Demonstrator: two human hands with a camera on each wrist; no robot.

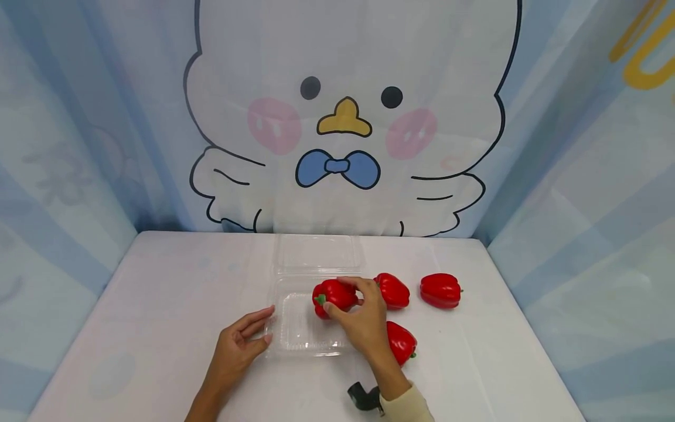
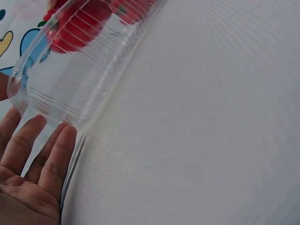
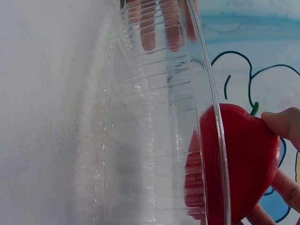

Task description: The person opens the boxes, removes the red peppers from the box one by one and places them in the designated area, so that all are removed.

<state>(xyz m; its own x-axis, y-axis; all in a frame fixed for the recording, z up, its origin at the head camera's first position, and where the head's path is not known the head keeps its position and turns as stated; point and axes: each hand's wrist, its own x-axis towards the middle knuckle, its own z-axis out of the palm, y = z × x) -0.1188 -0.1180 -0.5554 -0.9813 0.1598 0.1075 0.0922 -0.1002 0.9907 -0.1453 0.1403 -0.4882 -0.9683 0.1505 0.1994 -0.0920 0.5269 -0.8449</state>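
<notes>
A red bell pepper (image 1: 335, 295) with a green stem is pinched between the thumb and fingers of my right hand (image 1: 364, 319), over the clear plastic container (image 1: 295, 346). In the right wrist view the pepper (image 3: 246, 154) overlaps the container's rim, its lower part seen through the clear wall. My left hand (image 1: 239, 346) is at the container's left side, fingertips and thumb right at the rim. The left wrist view shows those fingers (image 2: 58, 154) fairly straight against the container's end (image 2: 70, 89).
The container's clear lid (image 1: 319, 253) lies opened behind it. Three more red peppers sit to the right: one beside my right hand (image 1: 394, 291), one farther right (image 1: 440, 291) and one partly behind my wrist (image 1: 402, 343). A black object (image 1: 362, 396) lies near the front, partly under the sleeve.
</notes>
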